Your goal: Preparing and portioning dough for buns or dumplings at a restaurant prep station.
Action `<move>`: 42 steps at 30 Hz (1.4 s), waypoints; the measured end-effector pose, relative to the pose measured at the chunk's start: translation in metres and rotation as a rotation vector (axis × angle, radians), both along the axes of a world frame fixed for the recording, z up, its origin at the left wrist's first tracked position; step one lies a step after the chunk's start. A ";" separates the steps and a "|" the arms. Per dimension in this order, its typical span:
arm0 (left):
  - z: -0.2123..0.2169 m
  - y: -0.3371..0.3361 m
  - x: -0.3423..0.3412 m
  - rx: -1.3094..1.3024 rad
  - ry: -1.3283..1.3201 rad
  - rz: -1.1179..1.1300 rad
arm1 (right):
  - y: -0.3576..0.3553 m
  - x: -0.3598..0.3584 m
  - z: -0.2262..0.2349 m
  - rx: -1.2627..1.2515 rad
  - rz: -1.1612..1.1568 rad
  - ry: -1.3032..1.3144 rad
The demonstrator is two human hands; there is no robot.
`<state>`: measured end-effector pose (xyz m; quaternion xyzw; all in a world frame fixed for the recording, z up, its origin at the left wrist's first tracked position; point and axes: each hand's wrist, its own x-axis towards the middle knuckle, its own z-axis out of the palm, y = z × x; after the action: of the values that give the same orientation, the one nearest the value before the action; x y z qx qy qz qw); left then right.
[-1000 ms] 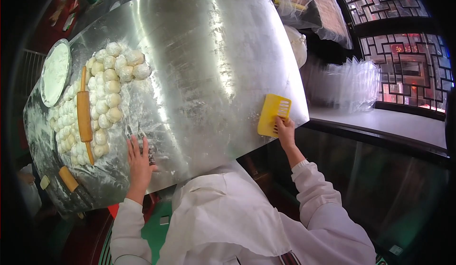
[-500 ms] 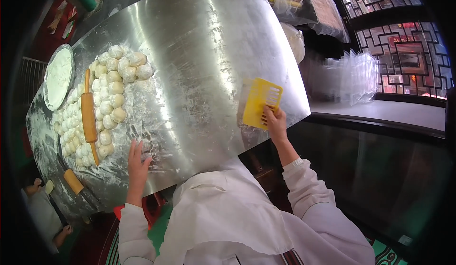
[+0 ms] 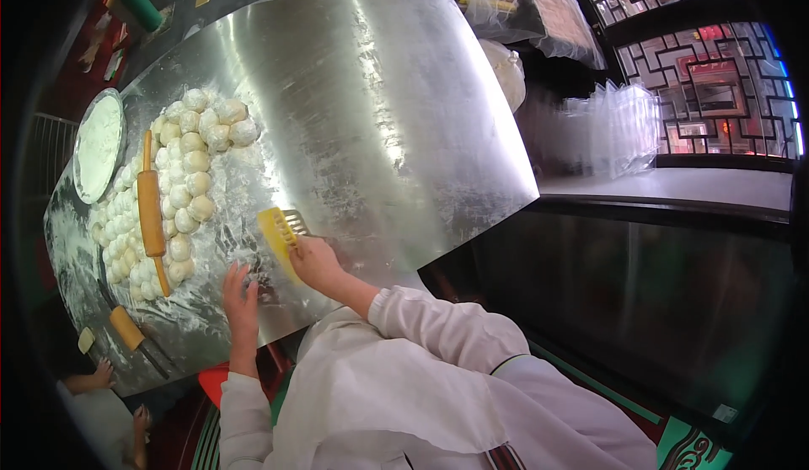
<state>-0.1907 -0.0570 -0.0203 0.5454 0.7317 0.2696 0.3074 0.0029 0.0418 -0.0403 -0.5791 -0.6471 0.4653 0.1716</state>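
My right hand (image 3: pixel 315 264) is closed round the slotted grip of a yellow plastic dough scraper (image 3: pixel 275 232), which is tilted over the floury steel table (image 3: pixel 404 108). To its left, close by, my left hand (image 3: pixel 241 301) has its fingers apart and holds nothing. Some flour shows just beyond its fingertips. Several floured dough balls (image 3: pixel 198 184) lie packed together farther left. Across them rests a wooden rolling pin (image 3: pixel 150 213) with thin tapered handles.
A round pan of flour (image 3: pixel 99 146) stands at the table's left edge. Nearer lies a scraper with a wooden handle (image 3: pixel 128 328). Another person's hand (image 3: pixel 103 374) is at the lower left. Beyond the table's right edge are stacked clear plastic containers (image 3: pixel 619 129).
My right hand has swept the yellow scraper leftward across the table, from the right side to near my left hand. My left hand stays about where it was, with its fingers slightly more bent.
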 end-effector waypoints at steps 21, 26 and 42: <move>-0.033 -0.036 0.106 0.092 -0.022 0.390 | 0.144 0.411 -0.011 0.073 -0.671 0.232; 0.017 -0.005 0.169 0.080 -0.320 0.534 | 0.155 0.392 -0.004 -0.014 -0.465 0.222; 0.019 0.051 0.207 0.254 -1.473 0.914 | 0.077 0.095 0.046 -0.462 0.281 0.599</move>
<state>0.0161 -0.0055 -0.0009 -0.0841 0.4586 0.7294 0.5006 0.0983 0.1191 0.0053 -0.3469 -0.5197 0.7657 0.1525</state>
